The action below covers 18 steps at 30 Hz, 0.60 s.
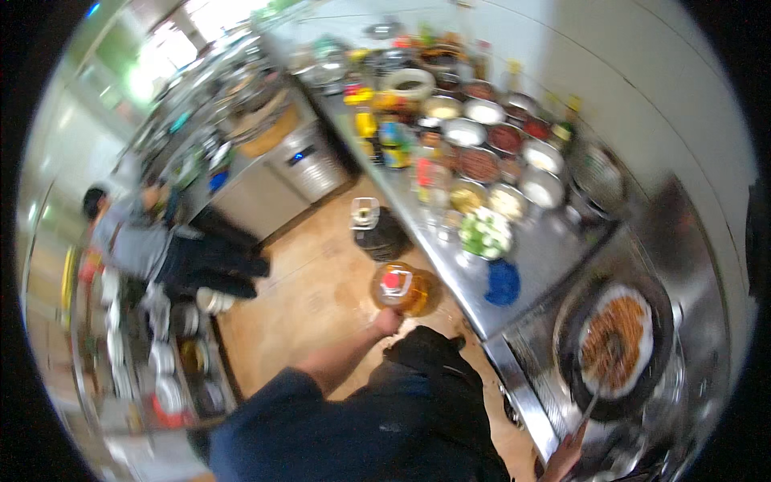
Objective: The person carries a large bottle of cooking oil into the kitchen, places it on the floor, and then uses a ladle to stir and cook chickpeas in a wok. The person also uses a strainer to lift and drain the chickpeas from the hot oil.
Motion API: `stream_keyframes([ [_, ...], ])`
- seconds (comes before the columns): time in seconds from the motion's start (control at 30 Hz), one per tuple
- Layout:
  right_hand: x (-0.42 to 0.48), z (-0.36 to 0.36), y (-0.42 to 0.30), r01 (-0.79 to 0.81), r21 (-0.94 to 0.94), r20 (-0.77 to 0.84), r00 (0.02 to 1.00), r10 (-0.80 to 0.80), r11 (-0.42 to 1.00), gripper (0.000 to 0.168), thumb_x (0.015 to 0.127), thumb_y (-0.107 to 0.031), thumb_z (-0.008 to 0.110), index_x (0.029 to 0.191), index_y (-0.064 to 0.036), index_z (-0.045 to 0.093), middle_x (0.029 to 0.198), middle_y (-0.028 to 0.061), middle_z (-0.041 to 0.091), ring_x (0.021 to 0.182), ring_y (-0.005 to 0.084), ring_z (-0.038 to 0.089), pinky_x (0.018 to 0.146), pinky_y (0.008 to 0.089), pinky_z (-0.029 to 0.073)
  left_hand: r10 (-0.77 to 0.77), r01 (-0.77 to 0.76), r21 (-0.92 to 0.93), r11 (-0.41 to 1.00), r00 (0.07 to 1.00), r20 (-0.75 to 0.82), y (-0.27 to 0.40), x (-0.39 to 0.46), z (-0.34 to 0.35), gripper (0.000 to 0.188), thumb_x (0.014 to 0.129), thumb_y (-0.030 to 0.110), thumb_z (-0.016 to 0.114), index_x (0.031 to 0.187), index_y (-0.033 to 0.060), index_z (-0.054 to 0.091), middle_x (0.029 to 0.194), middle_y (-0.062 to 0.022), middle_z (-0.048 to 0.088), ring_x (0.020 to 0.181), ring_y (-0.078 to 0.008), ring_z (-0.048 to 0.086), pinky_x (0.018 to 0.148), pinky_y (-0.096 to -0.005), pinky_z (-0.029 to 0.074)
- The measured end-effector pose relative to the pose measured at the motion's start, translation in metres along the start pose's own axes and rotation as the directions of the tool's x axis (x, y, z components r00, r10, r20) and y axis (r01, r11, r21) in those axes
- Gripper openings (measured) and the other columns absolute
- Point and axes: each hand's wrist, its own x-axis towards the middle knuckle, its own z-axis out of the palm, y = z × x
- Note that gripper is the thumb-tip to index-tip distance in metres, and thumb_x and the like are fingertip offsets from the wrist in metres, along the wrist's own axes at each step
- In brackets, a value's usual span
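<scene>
My left hand [388,321] is at the near edge of a large plastic jug [405,295] of amber liquid with a red cap. Blur hides whether its fingers grip the jug. At the bottom right, my right hand [566,449] is closed around the long handle of a ladle [592,405]. The ladle's head reaches into a dark wok [569,310] on the steel range. Orange-brown food [617,337] lies in the wok with white froth or liquid around it.
Bowls of ingredients, bottles and chopped greens [485,233] crowd the steel counter [421,232]. A blue round item [503,282] lies near the wok. A dark container [379,241] is on the floor. Another person [135,241] is at the left, near shelves of dishes [162,358].
</scene>
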Motion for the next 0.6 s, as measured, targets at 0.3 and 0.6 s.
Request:
stream_keyframes([
  [0.3,0.033,-0.001,-0.046,-0.105,0.119,-0.046,0.993,0.111,0.987,0.067,0.096,-0.017,0.055,0.154,-0.034,0.027,0.082,0.0235,0.067,0.074,0.0412,0.066,0.067,0.0511,0.05,0.574,-0.627,0.097,0.773,0.756,0.315,0.098,0.034,0.046,0.025,0.087,0.017,0.071,0.108,0.0049,0.063,0.083,-0.0083,0.067,0.067,-0.021,0.066,0.058,-0.0337,0.054],
  [0.6,-0.021,-0.004,-0.056,-0.121,0.404,-0.105,0.979,0.177,0.907,0.057,0.095,-0.021,0.059,0.149,-0.021,0.039,0.092,0.0228,0.069,0.082,0.0402,0.067,0.07,0.0484,0.054,0.809,-0.791,0.604,0.096,0.415,0.416,0.27,0.028,0.092,0.072,0.074,0.022,0.079,0.137,0.0085,0.048,0.138,-0.0213,0.044,0.125,-0.0432,0.046,0.106,-0.0474,0.041],
])
